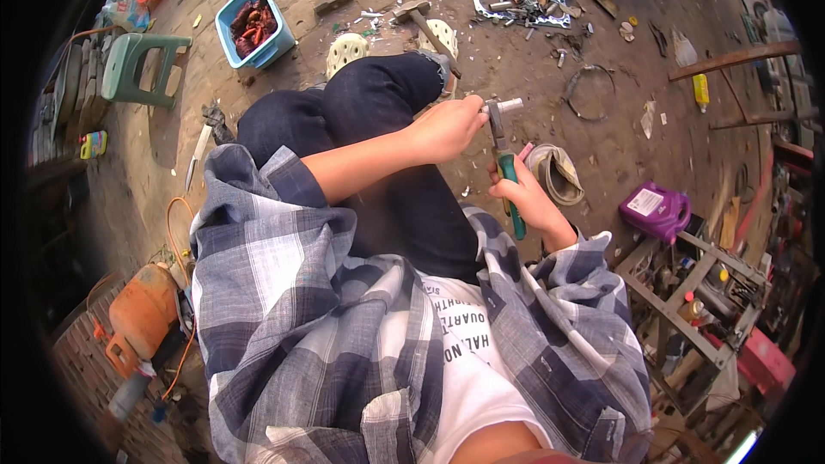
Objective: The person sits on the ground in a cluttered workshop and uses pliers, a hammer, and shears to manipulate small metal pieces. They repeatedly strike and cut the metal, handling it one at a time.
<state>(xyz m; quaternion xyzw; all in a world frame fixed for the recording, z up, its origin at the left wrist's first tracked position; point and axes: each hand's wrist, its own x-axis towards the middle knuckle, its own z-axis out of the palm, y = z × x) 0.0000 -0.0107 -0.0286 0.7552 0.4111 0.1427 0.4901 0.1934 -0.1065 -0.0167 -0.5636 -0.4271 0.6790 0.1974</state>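
Above my bent knees, my left hand has its fingers closed on a silver metal cylinder, which sticks out to the right. My right hand grips the green handle of a steel-headed tool, held upright so that its metal head meets the cylinder. Whether the head clamps the cylinder or just rests against it I cannot tell. Just right of my right hand, a rolled pale band lies on the floor. A wooden-handled hammer lies beyond my shoes.
A blue bin of dark red pieces and a green stool stand ahead-left; an orange canister is lower left. Scattered metal parts lie ahead. A purple jug, a metal frame and wooden bars are on the right.
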